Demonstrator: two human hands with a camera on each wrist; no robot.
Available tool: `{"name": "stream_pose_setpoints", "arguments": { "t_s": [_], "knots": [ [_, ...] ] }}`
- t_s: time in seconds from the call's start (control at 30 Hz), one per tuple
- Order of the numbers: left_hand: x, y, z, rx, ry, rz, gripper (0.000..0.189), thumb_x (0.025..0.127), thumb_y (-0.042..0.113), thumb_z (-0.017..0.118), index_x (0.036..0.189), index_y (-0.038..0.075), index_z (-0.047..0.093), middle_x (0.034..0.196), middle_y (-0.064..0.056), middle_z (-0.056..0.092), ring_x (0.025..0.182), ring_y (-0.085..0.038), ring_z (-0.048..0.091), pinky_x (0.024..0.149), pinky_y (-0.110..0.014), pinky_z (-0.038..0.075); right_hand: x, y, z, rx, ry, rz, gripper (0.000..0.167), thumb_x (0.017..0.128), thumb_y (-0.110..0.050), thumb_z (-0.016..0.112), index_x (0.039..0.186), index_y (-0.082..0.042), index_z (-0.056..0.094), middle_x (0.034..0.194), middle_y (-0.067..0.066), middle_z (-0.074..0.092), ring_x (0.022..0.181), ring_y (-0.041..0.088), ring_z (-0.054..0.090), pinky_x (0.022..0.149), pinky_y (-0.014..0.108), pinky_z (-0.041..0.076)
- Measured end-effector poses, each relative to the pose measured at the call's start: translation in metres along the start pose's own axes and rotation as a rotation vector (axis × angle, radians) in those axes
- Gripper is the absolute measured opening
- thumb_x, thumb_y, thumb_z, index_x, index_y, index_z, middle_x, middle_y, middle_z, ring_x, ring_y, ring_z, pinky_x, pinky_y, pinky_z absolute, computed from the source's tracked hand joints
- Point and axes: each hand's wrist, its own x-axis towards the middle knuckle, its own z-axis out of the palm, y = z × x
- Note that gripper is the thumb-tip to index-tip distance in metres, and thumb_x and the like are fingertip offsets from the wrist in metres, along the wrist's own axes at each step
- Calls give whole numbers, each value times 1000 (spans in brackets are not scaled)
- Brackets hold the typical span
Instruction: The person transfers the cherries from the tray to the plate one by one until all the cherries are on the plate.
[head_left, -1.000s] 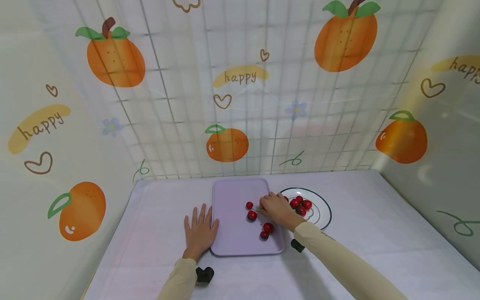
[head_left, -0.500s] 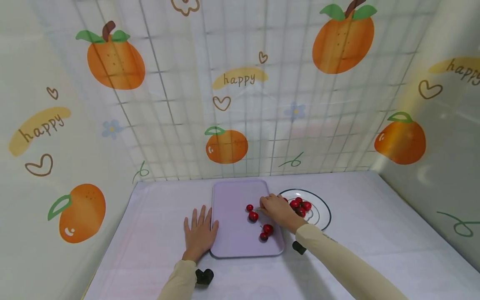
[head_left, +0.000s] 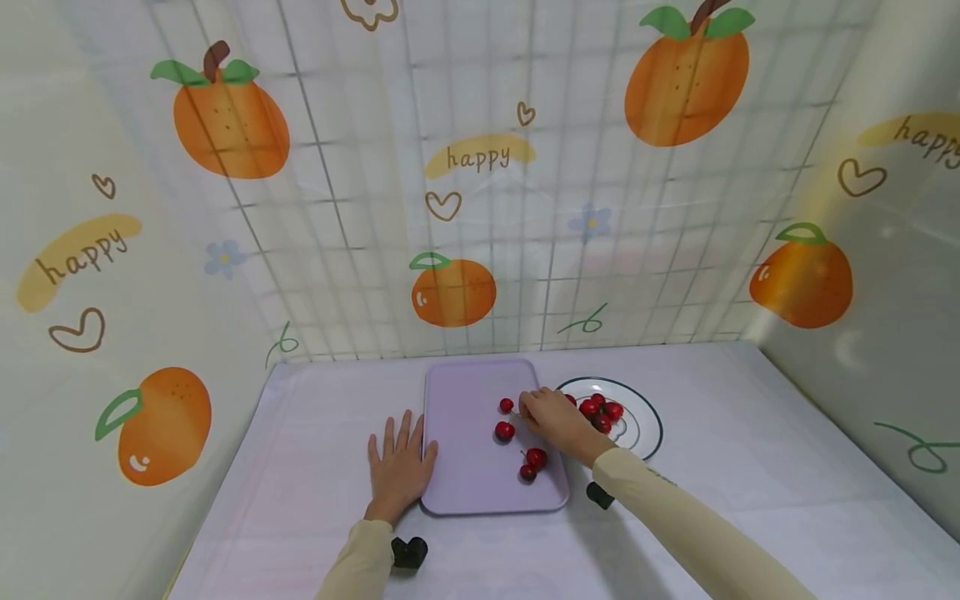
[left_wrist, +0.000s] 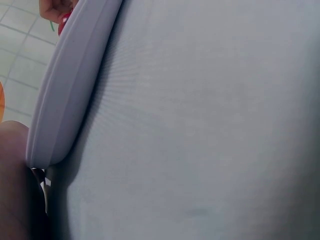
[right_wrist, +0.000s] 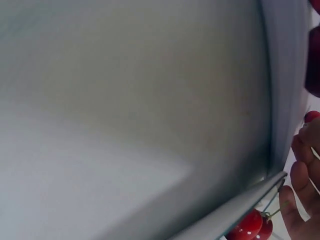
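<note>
My left hand [head_left: 401,468] lies flat with fingers spread on the table, its thumb at the left edge of a lilac tray [head_left: 461,433]. Over the tray's right side, my right hand [head_left: 555,419] pinches the stems of two red cherries [head_left: 505,431]; the smaller cherry [head_left: 506,405] sits just behind the bigger one. Another pair of cherries [head_left: 536,458] lies on the tray nearer the front right corner. In the left wrist view the tray's outer wall [left_wrist: 75,85] rises beside my thumb [left_wrist: 12,150]. The right wrist view shows my curled fingers [right_wrist: 302,175] at the frame's edge.
A white plate [head_left: 647,425] with a dark blue rim stands right of the tray, partly behind my right hand, and bears several red cherries [head_left: 602,423]. Printed sheets with oranges and "happy" lettering [head_left: 480,156] close off the back and both sides.
The smaller cherry on the pinched stems has shifted slightly away and to the right, while the bigger one has barely moved. My left hand stays in place.
</note>
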Motion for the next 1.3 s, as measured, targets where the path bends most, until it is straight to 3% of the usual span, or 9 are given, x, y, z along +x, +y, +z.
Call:
{"name": "stream_pose_setpoints", "arguments": {
  "t_s": [0.43, 0.73, 1.3],
  "knots": [
    [4, -4, 5, 20, 7, 0, 62, 106, 51, 37, 161, 22, 36, 173, -3, 25, 163, -35, 12, 128, -63, 3, -2, -1, -7, 45, 2, 15, 11, 94, -9, 71, 104, -12, 68, 103, 6, 72, 99, 21, 60, 94, 40, 57],
    [2, -2, 2, 15, -4, 2, 64, 106, 52, 36, 161, 20, 35, 173, -4, 25, 163, -36, 12, 128, -64, 3, -2, -3, -6, 121, -49, 68, 20, 94, -4, 68, 113, -10, 70, 103, 6, 71, 99, 19, 56, 90, 35, 59],
    [1, -1, 3, 14, 17, 9, 62, 107, 52, 36, 160, 21, 38, 173, -4, 27, 163, -36, 14, 128, -64, 6, 0, -10, -1, 91, -62, 63, 24, 96, -11, 68, 120, -13, 71, 107, 4, 74, 101, 20, 60, 93, 38, 58]
  ]
}}
